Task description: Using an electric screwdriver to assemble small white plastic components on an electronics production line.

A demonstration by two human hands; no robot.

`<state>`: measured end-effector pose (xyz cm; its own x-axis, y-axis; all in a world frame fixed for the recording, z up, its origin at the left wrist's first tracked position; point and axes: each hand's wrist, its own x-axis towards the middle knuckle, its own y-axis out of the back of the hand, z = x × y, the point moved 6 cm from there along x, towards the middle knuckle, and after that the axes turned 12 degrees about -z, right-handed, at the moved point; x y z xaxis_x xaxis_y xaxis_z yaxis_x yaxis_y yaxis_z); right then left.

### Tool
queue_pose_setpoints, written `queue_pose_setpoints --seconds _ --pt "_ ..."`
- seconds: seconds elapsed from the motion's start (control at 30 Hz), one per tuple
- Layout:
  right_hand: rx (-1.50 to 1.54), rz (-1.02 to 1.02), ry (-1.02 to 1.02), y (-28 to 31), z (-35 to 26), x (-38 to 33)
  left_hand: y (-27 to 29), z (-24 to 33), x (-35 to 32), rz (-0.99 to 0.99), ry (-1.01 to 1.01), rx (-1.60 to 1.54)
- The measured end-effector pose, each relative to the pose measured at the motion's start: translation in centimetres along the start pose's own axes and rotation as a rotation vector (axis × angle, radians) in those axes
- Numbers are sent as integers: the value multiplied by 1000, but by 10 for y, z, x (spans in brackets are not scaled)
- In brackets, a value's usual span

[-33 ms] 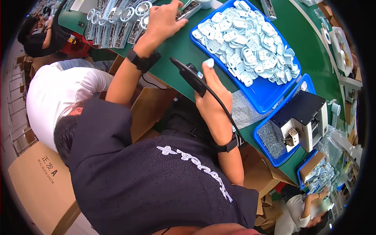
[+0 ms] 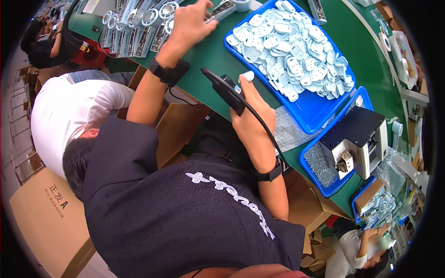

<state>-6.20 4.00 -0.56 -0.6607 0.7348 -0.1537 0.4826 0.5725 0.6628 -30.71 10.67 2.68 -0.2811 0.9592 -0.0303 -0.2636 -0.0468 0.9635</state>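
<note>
At the top, beside the row of housings, my left hand has its thumb and fingers around the near end of a long housing. Circuitry shows inside this housing, which has a pale blue round head. Some fingertips are cut off by the picture's edge. In my right hand, at the table's near edge, is a black corded tool that looks like an electric screwdriver; its tip is hidden. A white cover or piece sits on the fingertip. The blue tray to the right holds many small pale plastic covers.
Several similar housings lie at upper left. Right of the tray, a black-topped machine stands in a blue bin of small metal screws. Cardboard boxes flank me. A person in white bends at my left.
My left hand has shifted slightly left and down, and the housing's near end has moved with it. My right hand and the tool are almost still.
</note>
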Motion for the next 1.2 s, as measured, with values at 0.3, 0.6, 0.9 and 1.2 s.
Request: queue_pose_setpoints --seconds 0.3,0.6,0.9,1.2 --pt "547 19 159 81 1 -54 36 44 -30 179 -491 -1272" --pt "1036 411 37 130 19 -122 -26 191 -123 -674 -620 -1593" --pt "1161 478 -69 111 68 -159 -66 269 -141 -430 -1067 -1106" --pt "993 358 -151 114 92 -179 -87 283 -151 -321 -1108 -1092"
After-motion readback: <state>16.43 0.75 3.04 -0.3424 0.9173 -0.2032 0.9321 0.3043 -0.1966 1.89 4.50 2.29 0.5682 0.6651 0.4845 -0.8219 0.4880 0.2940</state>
